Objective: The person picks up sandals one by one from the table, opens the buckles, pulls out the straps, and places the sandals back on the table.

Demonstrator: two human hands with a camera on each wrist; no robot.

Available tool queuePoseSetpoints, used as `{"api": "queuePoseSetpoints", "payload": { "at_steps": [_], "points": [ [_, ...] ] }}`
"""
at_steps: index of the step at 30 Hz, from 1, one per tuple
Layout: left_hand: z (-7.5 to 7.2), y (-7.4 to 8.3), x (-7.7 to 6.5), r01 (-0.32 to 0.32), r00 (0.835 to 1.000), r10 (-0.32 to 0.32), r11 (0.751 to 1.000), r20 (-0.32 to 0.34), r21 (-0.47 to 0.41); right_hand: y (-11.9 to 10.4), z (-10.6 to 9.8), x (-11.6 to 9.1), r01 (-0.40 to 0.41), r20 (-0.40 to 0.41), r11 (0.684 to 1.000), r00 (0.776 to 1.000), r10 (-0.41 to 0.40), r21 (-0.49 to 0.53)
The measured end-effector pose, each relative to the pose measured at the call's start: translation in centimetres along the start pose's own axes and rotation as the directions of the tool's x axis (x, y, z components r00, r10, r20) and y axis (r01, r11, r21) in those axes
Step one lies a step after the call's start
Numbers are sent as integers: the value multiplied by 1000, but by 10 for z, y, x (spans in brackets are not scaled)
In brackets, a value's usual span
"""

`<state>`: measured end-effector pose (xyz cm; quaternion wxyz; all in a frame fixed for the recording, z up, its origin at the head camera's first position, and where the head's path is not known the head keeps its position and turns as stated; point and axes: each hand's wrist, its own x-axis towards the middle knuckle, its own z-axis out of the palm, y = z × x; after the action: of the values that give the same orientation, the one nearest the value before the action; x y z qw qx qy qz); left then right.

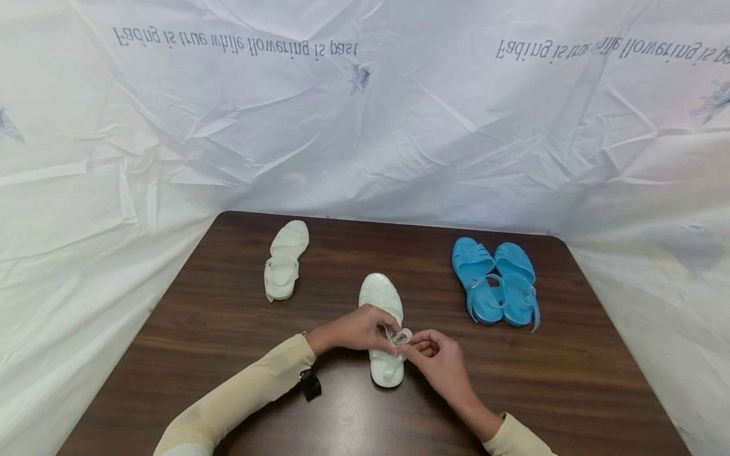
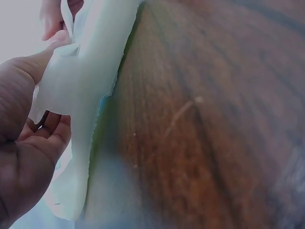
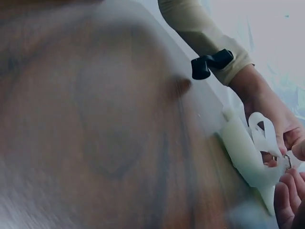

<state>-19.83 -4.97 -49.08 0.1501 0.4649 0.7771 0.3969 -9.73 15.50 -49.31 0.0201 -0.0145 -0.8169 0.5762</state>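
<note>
A white sandal (image 1: 381,292) lies on the table in front of me, its toe pointing away. My left hand (image 1: 360,329) reaches over its middle from the left, thumb and fingers gripping the strap at the ankle. From the right, my right hand (image 1: 440,360) pinches the looped strap (image 1: 403,335) between thumb and index finger. A small metal buckle (image 3: 288,161) shows between the two hands in the right wrist view. In the left wrist view the sandal's side (image 2: 81,90) fills the space by the left thumb, with fingers curled beneath the strap.
Another white sandal (image 1: 283,261) lies toward the back left of the brown table (image 1: 513,392). Two blue sandals (image 1: 485,297) lie side by side at the back right. White printed sheeting (image 1: 365,139) hangs behind and beside the table. A black wrist mount (image 1: 310,384) hangs under the left sleeve.
</note>
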Motion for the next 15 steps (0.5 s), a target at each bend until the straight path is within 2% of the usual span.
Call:
{"api": "queuePoseSetpoints", "payload": {
  "at_steps": [8,15],
  "points": [
    [0,0,0,29,1000,-28,1000,12,-6,-1,1,1,142,-31,986,989,-145,-83],
    [-1,1,2,18,999,-17,1000,35,-26,0,5,2,259,-63,951,960,-273,-169]
  ]
}}
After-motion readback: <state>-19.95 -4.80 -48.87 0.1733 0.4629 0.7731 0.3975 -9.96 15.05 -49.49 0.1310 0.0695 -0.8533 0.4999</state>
